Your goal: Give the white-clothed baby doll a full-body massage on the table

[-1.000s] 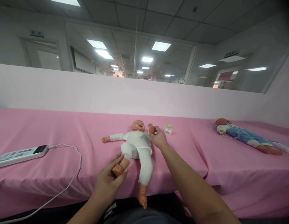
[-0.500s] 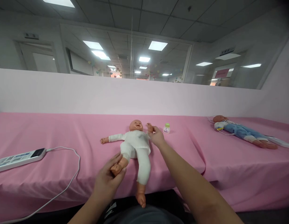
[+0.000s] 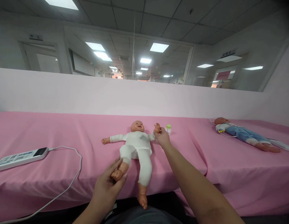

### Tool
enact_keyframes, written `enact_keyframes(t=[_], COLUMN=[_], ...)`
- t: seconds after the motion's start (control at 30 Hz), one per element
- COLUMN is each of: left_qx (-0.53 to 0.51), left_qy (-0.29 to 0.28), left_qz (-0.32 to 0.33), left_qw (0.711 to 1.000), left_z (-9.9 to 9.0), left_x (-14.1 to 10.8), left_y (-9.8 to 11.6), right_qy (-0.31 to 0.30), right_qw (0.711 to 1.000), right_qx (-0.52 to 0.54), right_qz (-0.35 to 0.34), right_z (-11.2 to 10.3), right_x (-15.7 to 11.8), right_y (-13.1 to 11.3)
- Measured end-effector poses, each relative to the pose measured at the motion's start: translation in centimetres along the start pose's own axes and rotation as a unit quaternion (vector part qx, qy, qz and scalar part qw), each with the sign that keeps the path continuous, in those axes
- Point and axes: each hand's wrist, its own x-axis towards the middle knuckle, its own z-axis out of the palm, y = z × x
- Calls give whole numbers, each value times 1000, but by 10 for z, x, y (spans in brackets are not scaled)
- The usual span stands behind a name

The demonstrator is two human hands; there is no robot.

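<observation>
A baby doll [image 3: 138, 141] in a white suit lies face up on the pink-covered table [image 3: 88, 133], its head toward the wall. My left hand [image 3: 110, 177] is closed around the doll's lower leg and foot on the left side, thumb and fingers on either side of it. Out at the doll's raised arm on the right, my right hand [image 3: 162, 137] pinches the wrist. The doll's other leg hangs over the table's front edge. Just behind my right hand stands a small clear bottle [image 3: 168, 129] with a green cap, partly hidden by the fingers.
At left lies a white handheld device [image 3: 21, 159] with a dark screen, its white cable [image 3: 80, 161] looping over the front edge. A second doll [image 3: 246, 135] in blue trousers, with wires on it, lies at right. A low wall [image 3: 100, 96] with glass above closes the back.
My right hand has moved outward to the right, drawing the doll's arm away from its body. My left hand keeps its hold on the leg. The view has shifted slightly.
</observation>
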Motion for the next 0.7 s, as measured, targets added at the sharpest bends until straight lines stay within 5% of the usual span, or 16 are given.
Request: enact_keyframes(t=[0.1,0.2,0.37,0.53,0.63,0.7], left_qx=[17,19,-16,-8,3,3], left_qy=[-27,-23,-22,-19,-31,-37], left_qz=[41,53,15,22,17,7], left_qw=[999,998,1000,1000,999,999], left_z=[12,25,44,40,24,10], left_x=[28,53,75,58,27,4], left_y=[19,26,24,24,19,11], right_qy=[-82,-144,-205,-175,-115,-74], right_qw=[982,931,875,941,990,996], right_qx=[-104,-225,-329,-194,-36,38], right_qz=[-134,-248,-291,-216,-68,35], right_z=[18,32,43,36,22,10], right_x=[-18,-39,-55,-31,-4,11], right_y=[-30,-46,-46,-36,-17,1])
